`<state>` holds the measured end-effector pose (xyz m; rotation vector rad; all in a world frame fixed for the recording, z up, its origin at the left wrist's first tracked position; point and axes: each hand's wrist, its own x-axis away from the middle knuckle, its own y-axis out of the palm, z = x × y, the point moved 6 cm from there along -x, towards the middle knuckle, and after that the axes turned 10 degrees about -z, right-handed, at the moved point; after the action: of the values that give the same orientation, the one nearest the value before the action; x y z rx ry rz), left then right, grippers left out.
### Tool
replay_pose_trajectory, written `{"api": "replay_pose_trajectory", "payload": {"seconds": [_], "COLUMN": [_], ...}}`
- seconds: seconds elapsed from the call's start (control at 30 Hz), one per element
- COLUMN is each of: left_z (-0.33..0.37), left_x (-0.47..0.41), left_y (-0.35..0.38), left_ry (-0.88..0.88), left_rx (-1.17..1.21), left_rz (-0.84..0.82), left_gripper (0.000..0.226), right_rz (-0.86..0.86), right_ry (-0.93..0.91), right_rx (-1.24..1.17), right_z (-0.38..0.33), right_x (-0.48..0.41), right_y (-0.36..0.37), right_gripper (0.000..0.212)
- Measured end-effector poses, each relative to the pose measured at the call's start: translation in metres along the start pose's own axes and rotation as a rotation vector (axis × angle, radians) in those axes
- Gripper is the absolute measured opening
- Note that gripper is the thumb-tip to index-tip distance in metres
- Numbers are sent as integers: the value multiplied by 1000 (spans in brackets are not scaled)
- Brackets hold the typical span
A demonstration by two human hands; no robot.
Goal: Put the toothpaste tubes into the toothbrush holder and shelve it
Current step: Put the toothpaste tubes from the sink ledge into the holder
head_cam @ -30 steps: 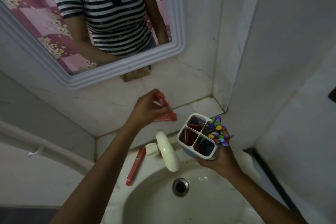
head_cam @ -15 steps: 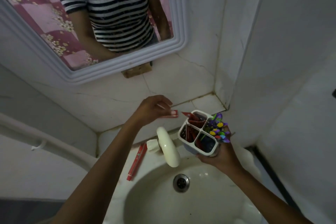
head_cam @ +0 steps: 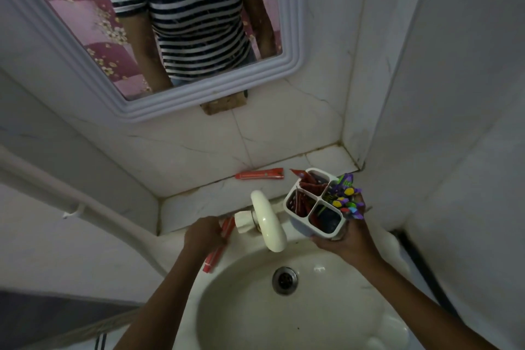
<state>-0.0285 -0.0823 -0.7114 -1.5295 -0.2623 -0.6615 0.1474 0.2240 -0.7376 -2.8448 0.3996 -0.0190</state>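
A cramped, white-tiled bathroom corner, dim, with a pale basin (head_cam: 377,236) set under a tiled ledge (head_cam: 321,158) and a white-framed mirror (head_cam: 289,45) above it. The toothbrush holder (head_cam: 301,223) — a white tub split into four compartments — is off the ledge, held in the air over the back right rim of the basin, just right of the tap (head_cam: 268,224). The right hand (head_cam: 349,239) cups it from below and behind, fingers wrapped tight round its base and far side. Red toothpaste tubes (head_cam: 311,183) stand in the compartments nearest the wall and the tap; a bunch of bright purple, yellow and green brush handles (head_cam: 346,196) sticks out of the compartment by the right wall.

One red toothpaste tube (head_cam: 260,174) lies flat on the ledge, along its front edge, left of the holder and apart from it. Another red tube (head_cam: 216,257) lies on the back left rim of the basin, left of the tap — the left hand (head_cam: 203,236) is down on its upper end, fingers curled over it, though I cannot tell whether they have properly closed on it. The drain (head_cam: 285,280) sits in the middle of the bowl. The mirror shows a striped shirt (head_cam: 184,14).
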Motion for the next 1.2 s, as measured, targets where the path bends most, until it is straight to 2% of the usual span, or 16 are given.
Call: {"api": "replay_pose_trajectory", "payload": {"seconds": [0.1, 0.17, 0.27, 0.33, 0.4, 0.5, 0.6, 0.73, 0.83, 0.97, 1.13, 1.2], "left_z": [5, 12, 38, 65, 96, 142, 183, 211, 209, 177, 193, 209], "left_x": [4, 15, 54, 86, 112, 129, 128, 113, 105, 85, 78, 76], "left_y": [-19, -54, -122, -162, -186, -183, -155, -120, -114, -143, -133, -132], "left_ry": [24, 57, 212, 338, 475, 616, 720, 702, 727, 668, 815, 857], "left_rx": [18, 119, 372, 537, 657, 714, 592, 246, 231, 411, 123, 55], "left_rz": [44, 186, 455, 531, 469, 227, 62, 99, 41, 54, -3, 123], "left_gripper": [34, 29, 30, 29, 33, 45, 30, 26, 20, 14, 31, 24], "right_rz": [6, 12, 8, 8, 5, -8, -13, -76, -10, -10, -17, -20], "right_ry": [1, 7, 12, 30, 44, 57, 81, 109, 80, 66, 33, 40], "right_rx": [-11, -8, -21, -39, -39, -35, -52, -17, -57, -51, -21, -12], "right_z": [0, 2, 5, 5, 6, 8, 14, 11, 8, 0, -6, -5], "right_x": [0, 0, -1, -1, -2, -2, -2, 1, 0, 1, 2, 3], "right_y": [0, 0, 2, 3, 4, 4, 4, 7, 2, 1, 0, 0], "right_gripper": [117, 113, 114, 117, 118, 116, 116, 92, 108, 104, 104, 102]}}
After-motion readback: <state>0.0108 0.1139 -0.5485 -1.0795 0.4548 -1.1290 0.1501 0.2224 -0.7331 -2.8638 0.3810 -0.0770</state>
